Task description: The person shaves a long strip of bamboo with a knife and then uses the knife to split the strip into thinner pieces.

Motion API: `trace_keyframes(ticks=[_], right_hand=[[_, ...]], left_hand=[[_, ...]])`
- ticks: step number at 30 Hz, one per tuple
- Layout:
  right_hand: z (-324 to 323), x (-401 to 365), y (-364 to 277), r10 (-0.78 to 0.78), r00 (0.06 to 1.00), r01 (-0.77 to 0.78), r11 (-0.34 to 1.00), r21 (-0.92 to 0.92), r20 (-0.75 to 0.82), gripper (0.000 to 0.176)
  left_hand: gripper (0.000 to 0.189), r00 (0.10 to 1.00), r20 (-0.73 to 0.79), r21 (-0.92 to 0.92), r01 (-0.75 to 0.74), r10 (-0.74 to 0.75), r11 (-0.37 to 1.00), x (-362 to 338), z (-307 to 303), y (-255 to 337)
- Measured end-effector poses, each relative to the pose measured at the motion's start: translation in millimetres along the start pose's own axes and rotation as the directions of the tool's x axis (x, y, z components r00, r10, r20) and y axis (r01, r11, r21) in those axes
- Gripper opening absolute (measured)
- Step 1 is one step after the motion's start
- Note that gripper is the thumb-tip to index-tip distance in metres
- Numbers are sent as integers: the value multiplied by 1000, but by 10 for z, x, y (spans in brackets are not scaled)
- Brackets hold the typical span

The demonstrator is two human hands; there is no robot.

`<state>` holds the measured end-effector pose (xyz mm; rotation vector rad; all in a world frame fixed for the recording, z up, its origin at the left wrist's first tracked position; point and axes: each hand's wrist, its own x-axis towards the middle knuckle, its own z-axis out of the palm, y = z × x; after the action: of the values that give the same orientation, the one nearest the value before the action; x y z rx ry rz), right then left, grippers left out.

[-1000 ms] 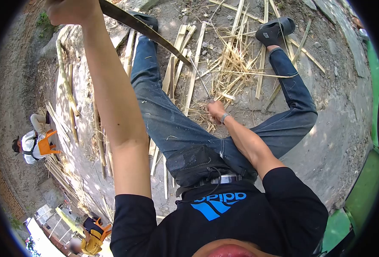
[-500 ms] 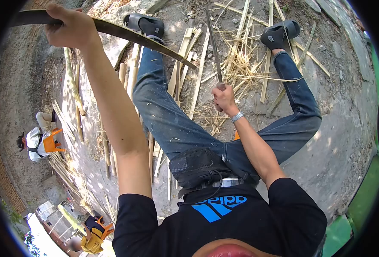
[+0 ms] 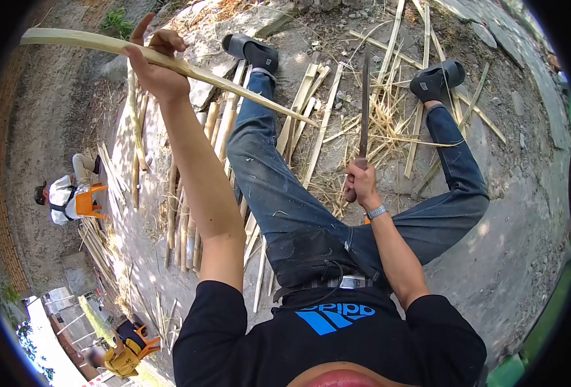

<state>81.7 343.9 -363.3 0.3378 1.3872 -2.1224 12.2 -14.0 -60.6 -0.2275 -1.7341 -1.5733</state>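
Note:
My left hand (image 3: 160, 61), at the upper left, holds a long pale bamboo strip (image 3: 227, 85) between the thumb and loosely raised fingers. The strip slants down to the right, its tip over the ground beside my left leg. Near the centre, my right hand (image 3: 361, 184) is wrapped round the handle of a long, narrow knife (image 3: 364, 109). Its dark blade points up and away from me, apart from the strip. Thin shavings (image 3: 389, 119) lie in a tangle beyond the blade, between my feet.
Split bamboo pieces (image 3: 327, 122) lie between my legs, and round poles (image 3: 171, 200) lie to the left. Two people sit on orange chairs at the left, one in white (image 3: 61, 198), one in yellow (image 3: 121, 361). Green panels (image 3: 543, 322) stand at the lower right.
The strip has turned from its dark side to its pale side, and my left fingers have loosened and spread. The knife blade has swung from a slight tilt to nearly straight up.

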Motion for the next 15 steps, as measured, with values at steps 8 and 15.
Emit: trace_keyframes(ticks=[8, 15], right_hand=[[-121, -9, 116, 137, 991, -137, 989, -50, -3, 12], [-213, 71, 102, 94, 995, -97, 989, -113, -36, 15]], left_hand=[[87, 898, -432, 154, -16, 82, 988, -850, -275, -543], [89, 837, -494, -27, 256, -236, 966, -1724, -296, -1087]])
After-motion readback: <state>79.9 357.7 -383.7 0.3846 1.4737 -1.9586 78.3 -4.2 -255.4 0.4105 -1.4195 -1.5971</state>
